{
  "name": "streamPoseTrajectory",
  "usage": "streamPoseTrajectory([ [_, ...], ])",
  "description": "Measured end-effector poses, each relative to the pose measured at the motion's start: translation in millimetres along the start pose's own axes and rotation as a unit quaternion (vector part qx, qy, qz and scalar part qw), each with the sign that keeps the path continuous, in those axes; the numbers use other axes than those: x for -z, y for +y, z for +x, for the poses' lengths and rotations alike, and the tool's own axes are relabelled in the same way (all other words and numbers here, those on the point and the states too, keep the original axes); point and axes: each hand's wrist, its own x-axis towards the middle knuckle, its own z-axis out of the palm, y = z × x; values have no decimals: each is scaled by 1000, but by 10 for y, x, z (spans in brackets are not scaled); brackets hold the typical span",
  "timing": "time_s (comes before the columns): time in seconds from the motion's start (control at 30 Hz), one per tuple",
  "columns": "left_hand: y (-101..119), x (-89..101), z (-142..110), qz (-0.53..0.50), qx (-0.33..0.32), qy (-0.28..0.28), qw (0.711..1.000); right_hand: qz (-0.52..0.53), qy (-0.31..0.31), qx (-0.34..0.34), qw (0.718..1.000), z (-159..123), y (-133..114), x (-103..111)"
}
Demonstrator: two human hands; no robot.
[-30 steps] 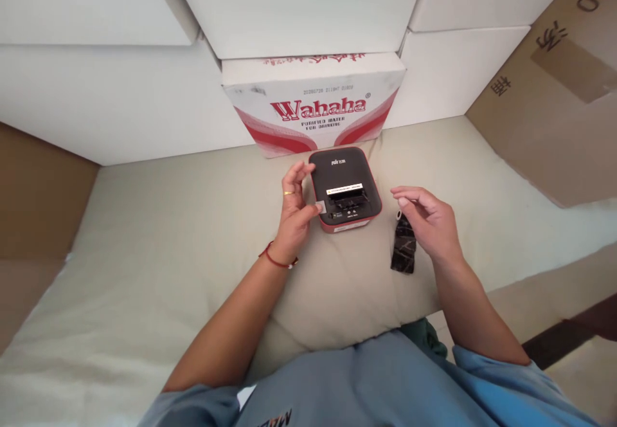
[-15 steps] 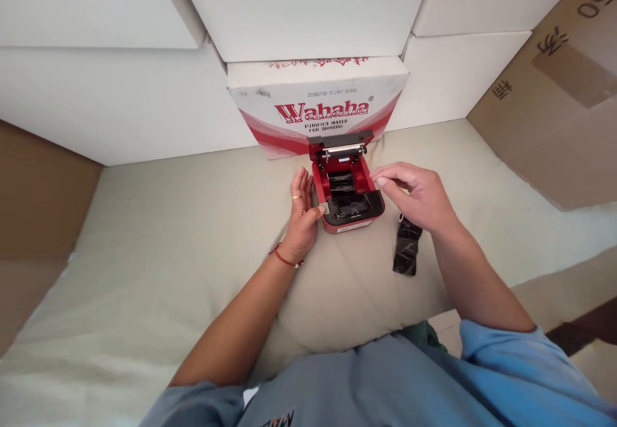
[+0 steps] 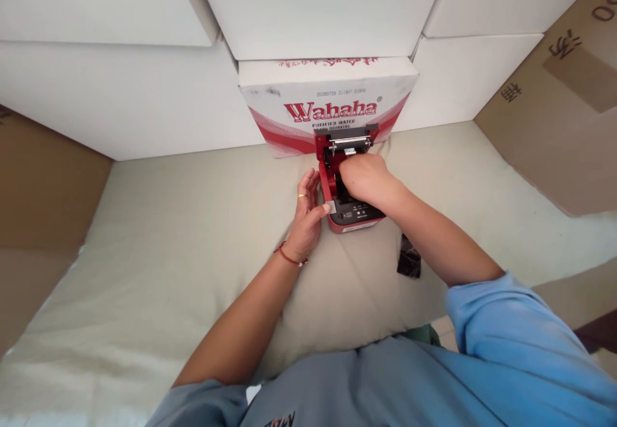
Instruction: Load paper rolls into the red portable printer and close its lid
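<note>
A red and black label printer (image 3: 357, 226) stands on the cloth-covered surface with its lid raised, showing a metal bar and a black roller (image 3: 351, 144) under the lid. My left hand (image 3: 308, 218) steadies the left side, its thumb pressed on a small pale piece at the front left corner and its fingers along the outer wall. Into the compartment reaches my right hand (image 3: 367, 175), knuckles up; its fingers and whatever they touch are hidden. Close to my right forearm lies a black marbled strip (image 3: 409, 261), partly covered by the arm.
Behind the printer stands a white and red water carton (image 3: 274, 109). White boxes (image 3: 168, 99) are stacked along the back. Brown cardboard boxes stand at the left (image 3: 53, 202) and right (image 3: 559, 150). A pale green cloth (image 3: 202, 221) covers the surface.
My right hand has moved left from beside the printer's right wall into its compartment. The black film that showed inside is now mostly covered or gone from sight. My left hand keeps its place.
</note>
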Motion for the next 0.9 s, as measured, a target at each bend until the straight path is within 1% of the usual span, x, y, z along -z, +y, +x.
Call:
streamPoseTrajectory([
  [0.07,-9,-4,0,-7,2,4,1000,-6,6,-7,1000,-66,26,21],
  [0.13,-16,-10,-2,-11,-1,8,1000,-2,22,-6,1000,-215,73,101],
  [0.2,-19,-18,-4,-2,-5,11,1000,42,43,16,998,-453,154,245],
  [0.23,-21,-22,-4,5,-7,13,1000,89,48,36,994,-599,210,334],
  [0.27,-22,-25,-5,9,-9,14,1000,147,46,58,986,-755,275,425],
  [0.33,-24,-30,-3,6,-9,15,1000,282,15,95,955,-1063,420,569],
  [0.4,-25,-30,-1,-4,-8,18,1000,368,-26,106,923,-1304,548,592],
  [0.43,-25,-29,-1,-6,-8,18,1000,388,-47,106,914,-1385,591,540],
  [0.47,-25,-28,0,-5,-8,18,1000,392,-67,106,911,-1438,616,444],
  [0.5,-25,-26,0,-2,-10,18,1000,382,-84,107,914,-1468,624,311],
  [0.57,-26,-22,-1,10,-14,20,1000,332,-106,107,931,-1486,600,-14],
  [0.63,-31,-16,-1,19,-18,23,999,285,-97,100,948,-1501,572,-320],
  [0.67,-33,-13,-1,20,-19,23,999,277,-80,95,953,-1522,576,-435],
  [0.73,-32,-7,0,16,-20,20,999,295,-30,69,953,-1594,646,-565],
  [0.8,-20,-5,0,6,-17,18,1000,311,46,16,949,-1685,799,-596],
  [0.87,8,-8,-3,3,-13,13,1000,279,122,-56,951,-1762,990,-606],
  [0.9,24,-11,-4,5,-10,10,1000,249,145,-86,954,-1788,1081,-624],
])
